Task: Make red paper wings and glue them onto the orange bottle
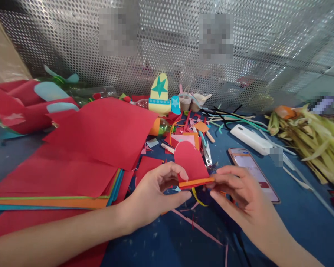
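Between my hands is a red paper cutout (191, 161) with a rounded top and an orange strip (197, 182) along its near edge. My left hand (158, 191) has its fingers closed on the left side of that cutout, thumb underneath. At the strip's right end, the fingertips of my right hand (241, 196) pinch or touch it; the exact contact is partly hidden. Silver scissors (208, 154) lie just behind the cutout. A yellow paper ring (199, 197) shows below it, among paper scraps.
Stacked coloured paper sheets (80, 159) cover the left. Behind stand a yellow paper piece with a green star (159, 87) and a plastic bottle (163, 127). To the right lie a phone (253, 172), a white glue gun (249, 139) and dried corn husks (314, 137). A perforated metal screen (167, 40) rises behind.
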`<state>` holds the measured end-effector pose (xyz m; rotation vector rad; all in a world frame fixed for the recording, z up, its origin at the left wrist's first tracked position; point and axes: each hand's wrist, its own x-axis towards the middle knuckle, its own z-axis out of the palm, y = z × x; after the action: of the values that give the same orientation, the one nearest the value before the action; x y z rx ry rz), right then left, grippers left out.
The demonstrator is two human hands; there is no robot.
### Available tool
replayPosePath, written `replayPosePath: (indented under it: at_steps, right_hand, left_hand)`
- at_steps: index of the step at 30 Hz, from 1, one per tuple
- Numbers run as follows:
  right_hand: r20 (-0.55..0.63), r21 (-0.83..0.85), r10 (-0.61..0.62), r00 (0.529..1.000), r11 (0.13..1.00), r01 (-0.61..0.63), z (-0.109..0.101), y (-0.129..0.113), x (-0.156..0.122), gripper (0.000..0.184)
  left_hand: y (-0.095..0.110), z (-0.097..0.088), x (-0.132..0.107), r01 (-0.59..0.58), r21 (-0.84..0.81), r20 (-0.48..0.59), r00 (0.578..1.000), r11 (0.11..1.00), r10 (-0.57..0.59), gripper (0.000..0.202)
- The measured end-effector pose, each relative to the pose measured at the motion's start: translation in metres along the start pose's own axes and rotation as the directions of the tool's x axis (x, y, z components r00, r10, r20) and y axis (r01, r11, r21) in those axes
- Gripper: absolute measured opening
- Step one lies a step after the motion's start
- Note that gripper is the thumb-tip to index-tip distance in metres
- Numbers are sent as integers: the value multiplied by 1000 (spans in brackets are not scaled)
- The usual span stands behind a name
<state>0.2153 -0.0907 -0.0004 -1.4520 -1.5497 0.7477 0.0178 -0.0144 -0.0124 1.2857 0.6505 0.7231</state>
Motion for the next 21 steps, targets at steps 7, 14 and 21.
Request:
replayPosePath:
  at_steps: [7, 14, 21]
  right_hand:
    - [-23, 11, -45, 999, 999, 46, 3, 0, -1, 16]
    - [-4, 54, 22, 1000, 998, -22, 4, 0, 4, 7]
    - [11, 144, 32, 999, 989, -33, 5, 0, 0, 7]
  left_hand:
    - [4, 5, -4, 7, 35, 13, 1000, 999, -7, 14]
    - [8, 6, -4, 25, 43, 8, 1000, 999, -26, 11]
    - [7, 8, -6, 11, 61, -3, 1000, 998, -10, 10]
